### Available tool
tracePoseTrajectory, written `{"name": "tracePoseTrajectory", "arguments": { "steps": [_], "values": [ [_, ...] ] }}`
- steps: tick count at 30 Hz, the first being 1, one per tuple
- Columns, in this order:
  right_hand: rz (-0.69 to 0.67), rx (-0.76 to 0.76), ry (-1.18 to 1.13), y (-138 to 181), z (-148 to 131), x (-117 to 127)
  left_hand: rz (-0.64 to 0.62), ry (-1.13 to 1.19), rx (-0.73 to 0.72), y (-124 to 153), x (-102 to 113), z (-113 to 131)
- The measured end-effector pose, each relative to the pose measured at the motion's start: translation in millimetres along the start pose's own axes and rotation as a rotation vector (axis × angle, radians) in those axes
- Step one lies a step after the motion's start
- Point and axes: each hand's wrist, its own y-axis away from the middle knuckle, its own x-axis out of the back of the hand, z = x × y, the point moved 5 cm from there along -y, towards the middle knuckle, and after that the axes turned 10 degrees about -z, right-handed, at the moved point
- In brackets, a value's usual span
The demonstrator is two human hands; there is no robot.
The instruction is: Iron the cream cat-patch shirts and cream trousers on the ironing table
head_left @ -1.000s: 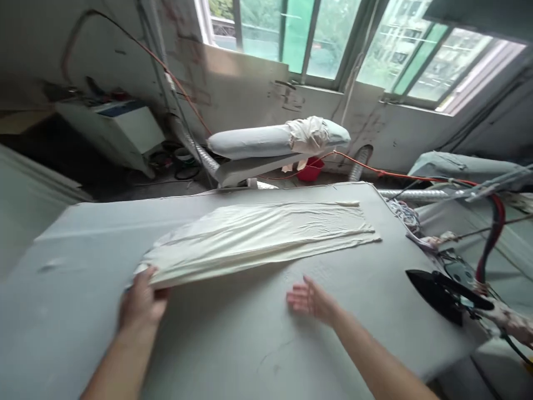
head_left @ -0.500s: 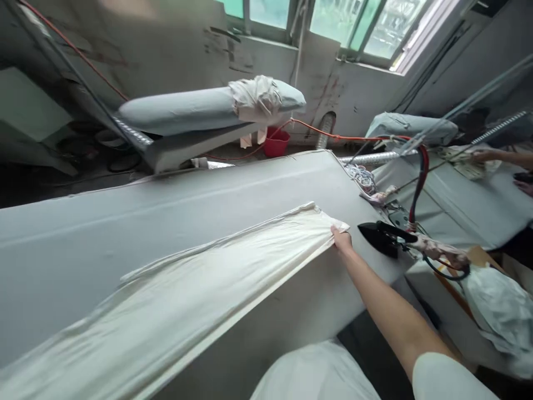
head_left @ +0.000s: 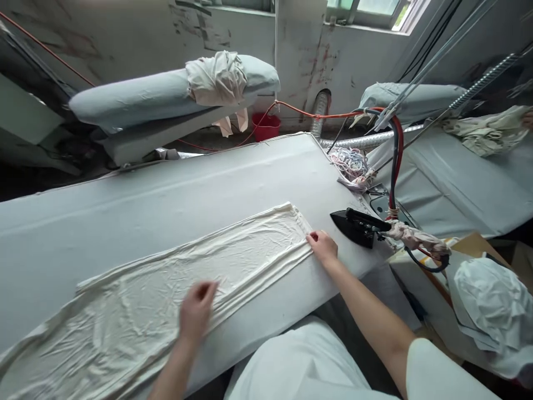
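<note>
A long cream garment (head_left: pixel 166 278), shaped like a trouser leg, lies wrinkled across a padded white pressing table (head_left: pixel 125 211). At the garment's right end, my right hand (head_left: pixel 322 247) pinches the hem corner between thumb and fingers. My left hand (head_left: pixel 196 308) is over the middle of the garment near its front edge, fingers curled in and slightly blurred; nothing shows in them. Right of my right hand, a black iron (head_left: pixel 358 226) rests on the table, its handle side wrapped in cloth.
A padded sleeve board (head_left: pixel 133 97) with bunched cloth stands behind the table. Red and dark hoses (head_left: pixel 397 166) run to the iron. A pile of cords (head_left: pixel 350 162) lies at the far right corner. White cloth (head_left: pixel 495 294) sits by boxes. Another person's hand (head_left: pixel 528 119) touches fabric.
My left hand has come into view over the garment. The cloth, stretched taut before, now lies flatter and wrinkled, with my right hand still at its corner. The view has tilted down.
</note>
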Motion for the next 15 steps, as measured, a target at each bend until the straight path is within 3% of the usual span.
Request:
{"name": "tracePoseTrajectory", "arguments": {
  "steps": [4,7,9,11,15],
  "values": [
    [-0.116,0.055,-0.256,-16.1,-4.1,5.7,-0.181,-0.376,-0.482,-16.1,-114.6,113.3],
    [-0.119,0.099,-0.321,-16.6,2.8,17.3,-0.141,-0.487,-0.527,-34.5,-166.0,171.2],
    [-0.017,0.08,-0.207,-7.7,18.0,26.3,-0.124,-0.43,-0.445,-45.6,-170.4,182.8],
    [0.044,0.056,-0.023,3.9,34.3,29.2,-0.142,-0.307,-0.368,-54.8,-159.4,177.9],
    [-0.028,0.067,0.06,4.8,40.1,22.2,-0.222,-0.045,-0.31,-69.3,-132.5,154.6]
  ]
}}
